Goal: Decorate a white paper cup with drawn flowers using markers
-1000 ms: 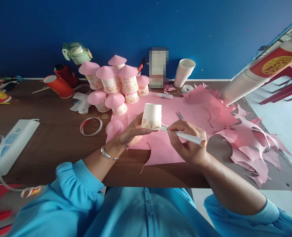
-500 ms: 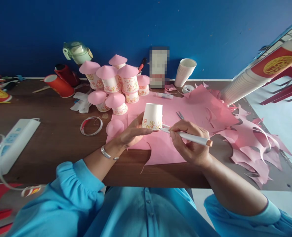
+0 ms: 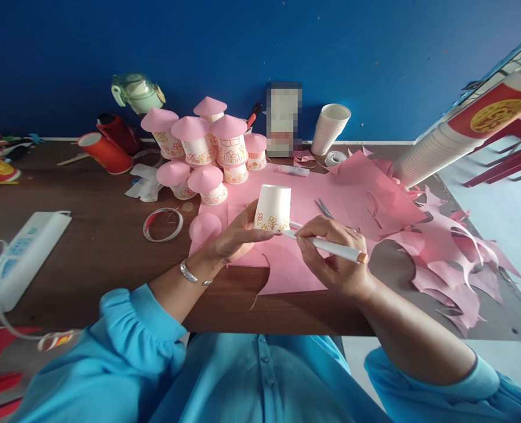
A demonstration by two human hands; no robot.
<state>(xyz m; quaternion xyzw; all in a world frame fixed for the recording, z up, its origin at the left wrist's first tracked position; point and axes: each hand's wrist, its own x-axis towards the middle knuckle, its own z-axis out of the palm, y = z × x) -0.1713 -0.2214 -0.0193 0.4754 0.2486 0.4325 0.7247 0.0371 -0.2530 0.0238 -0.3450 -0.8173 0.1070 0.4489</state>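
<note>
A white paper cup (image 3: 274, 204), turned upside down, is held in my left hand (image 3: 238, 236), its thumb along the rim. Flowers in red, orange and yellow run round the cup's lower edge. My right hand (image 3: 336, 258) is closed around a white marker pen (image 3: 337, 249) with an orange end. The pen's tip is at the cup's rim, close to my left thumb. Below both hands lies pink paper (image 3: 293, 273). Scissors (image 3: 323, 208), partly hidden, rest on it just beyond my right hand.
Several decorated cups with pink cone roofs (image 3: 191, 128) stand at the back left. Stacked white cups (image 3: 330, 129) are by the wall, with a longer stack (image 3: 436, 150) at right. Pink offcuts (image 3: 451, 270), a tape roll (image 3: 163, 225) and a power strip (image 3: 31, 255) lie around.
My right hand and the marker pen have shifted slightly left, with the tip moving along the cup's rim. The cup has barely moved in my left hand.
</note>
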